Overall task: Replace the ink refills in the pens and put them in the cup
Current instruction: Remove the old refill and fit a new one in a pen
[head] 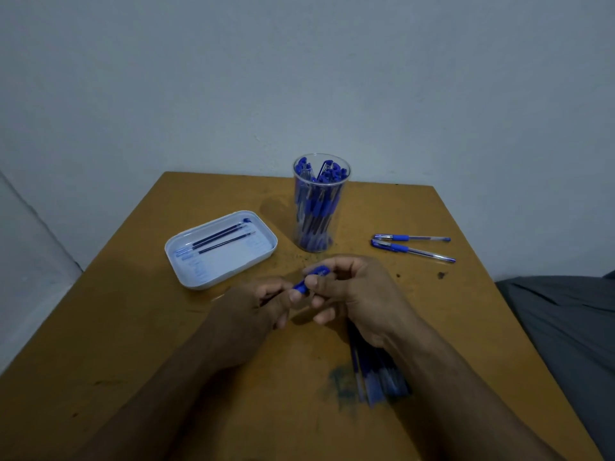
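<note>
Two hands meet at the table's centre: the left hand (pixel 266 304) and right hand (pixel 352 287) both have fingers curled around one blue pen (pixel 311 279). Which step is in hand I cannot tell. If a part slips from the grip, it could roll across the table (pixel 133 327). At twelve o'clock the clear cup (pixel 321 202) stands packed with pens. At ten o'clock the white tray (pixel 219 249) holds about three refills (pixel 221 239). At two o'clock lie two loose pens (pixel 412 246); more lie under the right wrist.

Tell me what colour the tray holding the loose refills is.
White, seen in the head view: the tray.
</note>
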A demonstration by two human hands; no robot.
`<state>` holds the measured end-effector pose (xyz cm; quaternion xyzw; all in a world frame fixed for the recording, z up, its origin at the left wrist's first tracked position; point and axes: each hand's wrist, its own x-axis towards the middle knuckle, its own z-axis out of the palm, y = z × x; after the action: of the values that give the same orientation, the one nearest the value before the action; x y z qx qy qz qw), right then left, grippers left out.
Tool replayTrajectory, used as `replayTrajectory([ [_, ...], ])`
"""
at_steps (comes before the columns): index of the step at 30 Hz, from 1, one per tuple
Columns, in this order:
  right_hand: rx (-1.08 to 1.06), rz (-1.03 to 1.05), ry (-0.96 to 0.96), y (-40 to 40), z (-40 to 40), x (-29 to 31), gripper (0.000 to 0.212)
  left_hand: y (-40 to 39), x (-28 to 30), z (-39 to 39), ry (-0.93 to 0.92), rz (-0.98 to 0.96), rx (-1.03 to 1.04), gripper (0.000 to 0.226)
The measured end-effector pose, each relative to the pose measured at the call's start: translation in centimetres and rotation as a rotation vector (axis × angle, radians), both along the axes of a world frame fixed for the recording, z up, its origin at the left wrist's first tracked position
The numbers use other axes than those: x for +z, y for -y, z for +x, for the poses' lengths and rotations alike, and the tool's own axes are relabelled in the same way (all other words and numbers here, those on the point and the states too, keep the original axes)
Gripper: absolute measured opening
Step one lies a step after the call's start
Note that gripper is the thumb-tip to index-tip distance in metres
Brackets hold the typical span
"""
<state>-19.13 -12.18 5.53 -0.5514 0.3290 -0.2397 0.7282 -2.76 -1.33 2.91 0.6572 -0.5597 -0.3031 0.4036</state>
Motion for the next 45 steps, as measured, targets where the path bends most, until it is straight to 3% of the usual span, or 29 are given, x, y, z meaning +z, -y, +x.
replayTrajectory([
  [5,0.020,0.019,-0.008,0.1,-0.5,-0.1,0.021,0.1,-0.6,0.3,0.081,-0.056,-0.063,0.028],
  [22,0.068,0.016,-0.031,0.3,-0.6,0.1,0.021,0.7,-0.5,0.7,0.069,-0.070,-0.129,0.035],
  [30,-0.011,-0.011,0.021,0.9,-1.1,0.9,0.018,0.8,-0.5,0.4,0.024,-0.069,-0.023,0.035],
  [33,-0.127,-0.133,-0.003,1.0,-1.1,1.1,0.017,0.7,-0.6,0.1,-0.100,-0.075,0.118,0.033],
  [36,-0.190,-0.386,-0.171,1.0,-1.5,0.9,0.015,0.6,-0.5,0.0,-0.201,-0.130,0.181,0.030],
  [41,-0.066,-0.927,-0.630,0.2,-1.1,0.0,0.023,0.6,-0.8,-0.1,-0.198,-0.130,0.260,0.024],
  [45,-0.030,-1.140,-0.746,-1.0,-0.4,-0.5,0.012,0.5,-0.9,-0.4,-0.171,-0.125,0.308,0.024],
])
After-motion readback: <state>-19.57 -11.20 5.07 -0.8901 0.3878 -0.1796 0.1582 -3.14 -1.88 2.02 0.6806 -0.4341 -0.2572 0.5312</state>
